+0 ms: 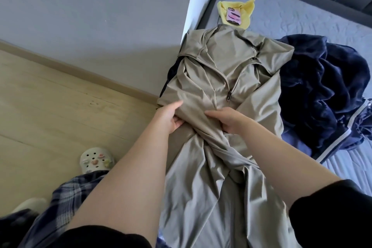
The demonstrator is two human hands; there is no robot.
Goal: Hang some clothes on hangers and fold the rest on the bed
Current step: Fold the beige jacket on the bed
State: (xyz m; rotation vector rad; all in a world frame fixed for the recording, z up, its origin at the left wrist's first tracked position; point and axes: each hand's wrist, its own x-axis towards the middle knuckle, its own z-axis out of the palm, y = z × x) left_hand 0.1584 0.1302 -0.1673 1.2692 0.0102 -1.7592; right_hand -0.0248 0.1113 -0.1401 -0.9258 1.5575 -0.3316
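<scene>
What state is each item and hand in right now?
khaki jacket, laid out on the bed, zip partly open, middle bunched.
left hand, grips the jacket's fabric.
right hand, grips the jacket's fabric.
navy fleece, crumpled heap beside the jacket.
yellow cloth, lying on the bed.
phone, resting on the yellow cloth.

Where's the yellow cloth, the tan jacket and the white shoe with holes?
yellow cloth [248, 11]: head view, its bare right corner.
tan jacket [201, 82]: head view, front panel beside the zipper.
white shoe [94, 160]: head view, its holed top.
</scene>
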